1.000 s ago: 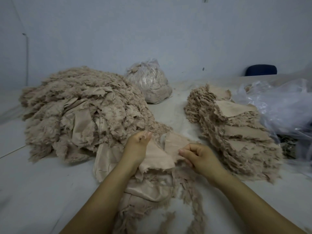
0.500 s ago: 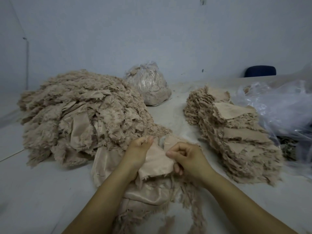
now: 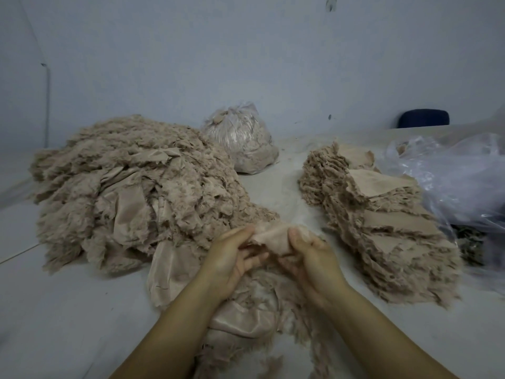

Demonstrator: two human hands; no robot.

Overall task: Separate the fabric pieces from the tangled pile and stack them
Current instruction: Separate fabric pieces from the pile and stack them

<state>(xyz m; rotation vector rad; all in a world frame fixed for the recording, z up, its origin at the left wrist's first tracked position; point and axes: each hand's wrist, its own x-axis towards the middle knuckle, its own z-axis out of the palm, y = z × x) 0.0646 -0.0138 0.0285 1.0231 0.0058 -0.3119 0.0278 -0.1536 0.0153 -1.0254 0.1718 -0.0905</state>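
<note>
A big tangled pile of frayed beige fabric pieces covers the left of the table and spills toward me. A stack of sorted beige pieces leans along the right side. Between them, my left hand and my right hand hold one beige fabric piece lifted just above the spill. Each hand pinches one end of it, palms turned partly up. The lower part of the piece is hidden behind my fingers.
A tied clear bag full of fabric scraps sits at the back centre. Crumpled clear plastic sheeting lies at the right behind the stack. A dark blue chair back shows beyond the grey table. A wall stands close behind.
My hands have come together on the piece and raised it off the spill. My right hand moved left and turned palm up; the piece is now bunched between both hands.
</note>
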